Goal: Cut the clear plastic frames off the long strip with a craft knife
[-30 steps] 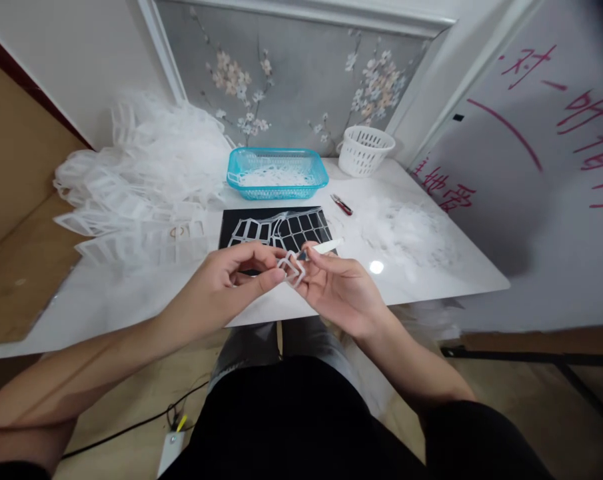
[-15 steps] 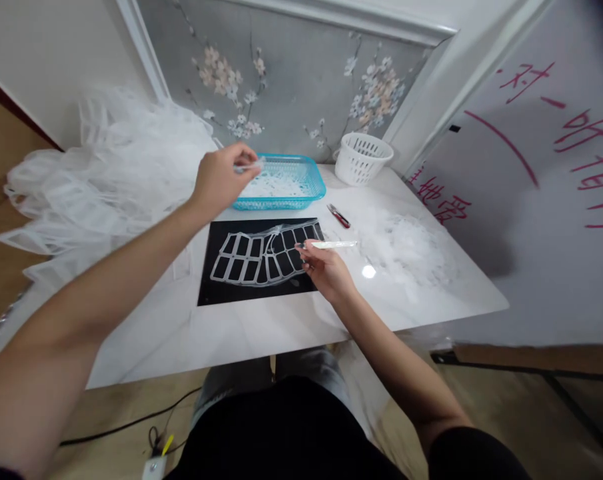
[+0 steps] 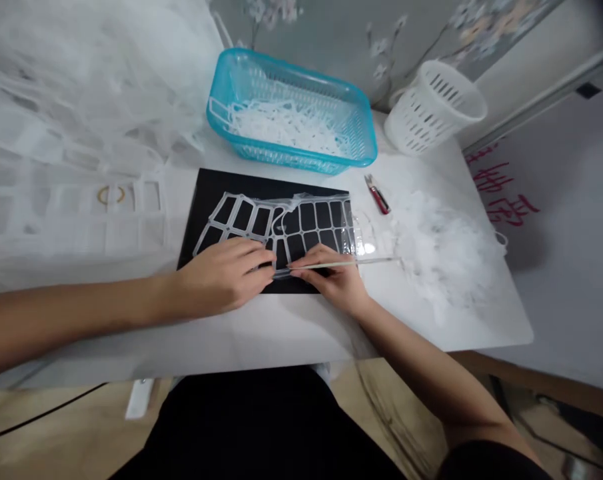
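Note:
A white plastic grid sheet [image 3: 261, 220] with rectangular openings lies on a black board [image 3: 191, 200], partly under clear film. My left hand [image 3: 231, 273] rests on its lower left part, fingers bent and slightly apart, with nothing visible in them. Beside it, my right hand [image 3: 338, 280] pinches a thin pale stick-like tool [image 3: 326, 265], whose tip meets the sheet's lower edge near my left fingertips. Its exact kind is not clear. Behind the board stands a blue basket [image 3: 366, 150] of small white frame pieces [image 3: 291, 127].
Red-handled nippers [image 3: 378, 195] lie right of the board, near a heap of white scraps [image 3: 446, 253]. A white slotted basket [image 3: 421, 113] stands at the back. Many white sheets [image 3: 81, 120] pile up on the left, with a yellowish ring [image 3: 111, 195] on them.
My left hand has come down from the blue basket onto the sheet; the small clear piece it held has left its fingers. My right hand has lowered the tool to the sheet.

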A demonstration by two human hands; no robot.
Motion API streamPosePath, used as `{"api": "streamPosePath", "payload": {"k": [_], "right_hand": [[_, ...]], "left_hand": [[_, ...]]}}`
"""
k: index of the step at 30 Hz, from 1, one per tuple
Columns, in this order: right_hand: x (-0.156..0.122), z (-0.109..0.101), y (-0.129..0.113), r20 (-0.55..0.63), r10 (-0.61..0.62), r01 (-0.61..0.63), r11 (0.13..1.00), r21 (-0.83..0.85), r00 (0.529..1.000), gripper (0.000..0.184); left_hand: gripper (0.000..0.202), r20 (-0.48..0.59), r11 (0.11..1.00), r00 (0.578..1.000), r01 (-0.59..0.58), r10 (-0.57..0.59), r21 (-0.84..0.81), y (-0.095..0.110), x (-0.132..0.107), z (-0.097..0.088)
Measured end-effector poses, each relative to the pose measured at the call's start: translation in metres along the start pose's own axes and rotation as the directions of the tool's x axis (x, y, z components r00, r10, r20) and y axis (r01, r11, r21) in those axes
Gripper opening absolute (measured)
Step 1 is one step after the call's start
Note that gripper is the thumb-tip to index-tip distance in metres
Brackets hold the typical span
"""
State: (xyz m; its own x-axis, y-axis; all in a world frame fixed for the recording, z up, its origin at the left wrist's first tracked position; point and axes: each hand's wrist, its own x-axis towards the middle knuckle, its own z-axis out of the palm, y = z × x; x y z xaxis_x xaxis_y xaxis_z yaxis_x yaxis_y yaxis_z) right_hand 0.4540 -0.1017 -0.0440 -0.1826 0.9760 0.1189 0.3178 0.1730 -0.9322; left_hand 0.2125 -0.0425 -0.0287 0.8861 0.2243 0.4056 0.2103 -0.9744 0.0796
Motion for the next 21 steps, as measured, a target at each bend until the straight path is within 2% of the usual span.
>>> {"api": "streamPosePath", "payload": {"k": [4, 11, 21], "right_hand": [[0.002, 0.0, -0.001, 0.041, -0.048, 0.049, 0.999, -0.021, 0.998, 0.013], [0.005, 0.0, -0.001, 0.082, -0.1, 0.106, 0.992, -0.073, 0.992, 0.021], [0.004, 0.001, -0.003, 0.078, -0.078, 0.086, 0.99, -0.115, 0.994, 0.017]], "left_hand": [[0.021, -0.008, 1.0, 1.0, -0.012, 0.012, 0.008, 0.001, -0.017, 0.007], [0.019, -0.012, 0.999, 0.999, -0.038, 0.037, -0.007, -0.004, -0.014, 0.01], [0.018, 0.026, 1.0, 0.999, -0.028, 0.028, -0.002, -0.003, -0.013, 0.007]]}}
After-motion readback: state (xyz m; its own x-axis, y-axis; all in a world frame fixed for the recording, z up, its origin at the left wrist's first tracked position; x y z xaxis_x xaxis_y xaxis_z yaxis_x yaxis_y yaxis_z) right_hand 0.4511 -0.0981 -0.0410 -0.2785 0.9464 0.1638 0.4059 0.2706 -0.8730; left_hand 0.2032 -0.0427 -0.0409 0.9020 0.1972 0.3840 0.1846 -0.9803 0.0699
